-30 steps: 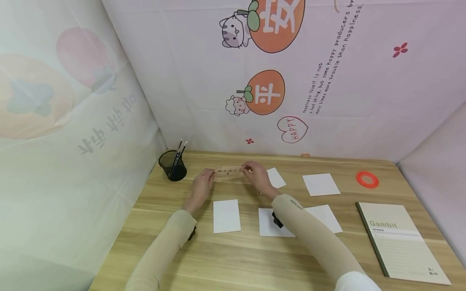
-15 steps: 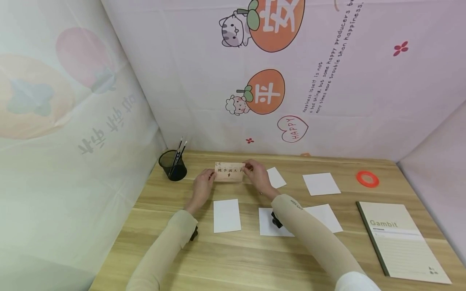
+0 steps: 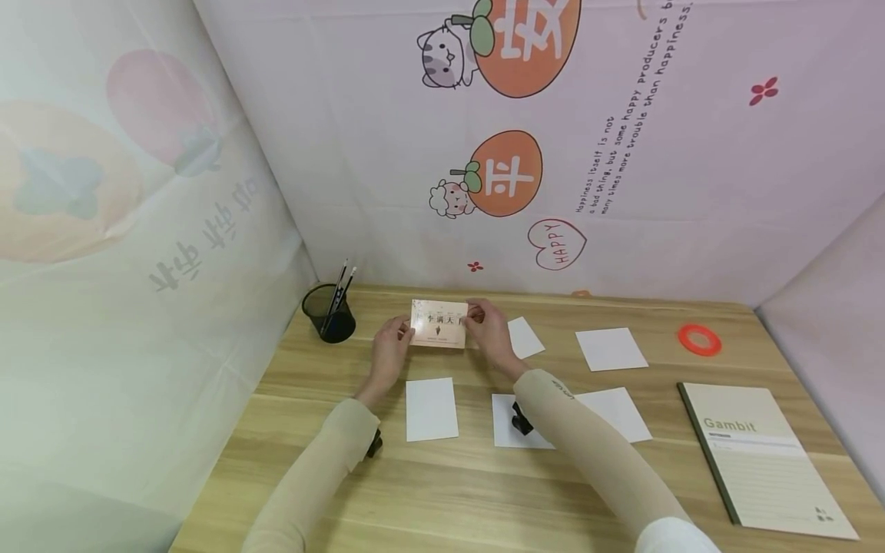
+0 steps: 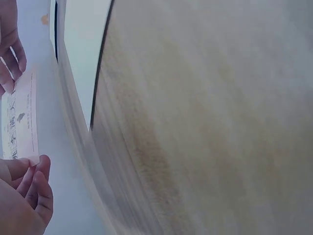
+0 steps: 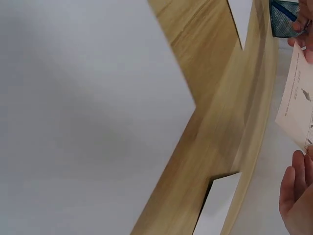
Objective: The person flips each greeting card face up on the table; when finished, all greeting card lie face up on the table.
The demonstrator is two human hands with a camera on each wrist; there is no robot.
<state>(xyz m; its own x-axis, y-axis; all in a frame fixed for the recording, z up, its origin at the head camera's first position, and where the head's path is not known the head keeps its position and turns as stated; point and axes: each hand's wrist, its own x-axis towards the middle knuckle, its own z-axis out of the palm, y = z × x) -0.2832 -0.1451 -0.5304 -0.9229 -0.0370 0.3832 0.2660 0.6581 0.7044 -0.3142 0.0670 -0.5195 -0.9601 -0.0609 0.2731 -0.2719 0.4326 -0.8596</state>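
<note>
A small peach-coloured card (image 3: 439,325) with dark Chinese characters and a small drawing hangs above the far part of the table. My left hand (image 3: 389,347) pinches its left edge between thumb and fingers. On the opposite edge, my right hand (image 3: 491,335) grips the card near the upper corner, covering part of the last character. In the left wrist view the card (image 4: 22,117) spans between both hands. The right wrist view shows the printed face of the card (image 5: 296,98), partly cut off by the frame.
White cards (image 3: 432,409) lie spread on the wooden table (image 3: 442,491), some partly under my right arm. A black mesh pen holder (image 3: 337,326) with pens stands at back left. To the right are an orange-red ring (image 3: 700,340) and a notebook (image 3: 767,461).
The card has tilted up from a steep slant, so more of its printed face shows. Its top edge has risen while both hands keep their hold and stay nearly in place.
</note>
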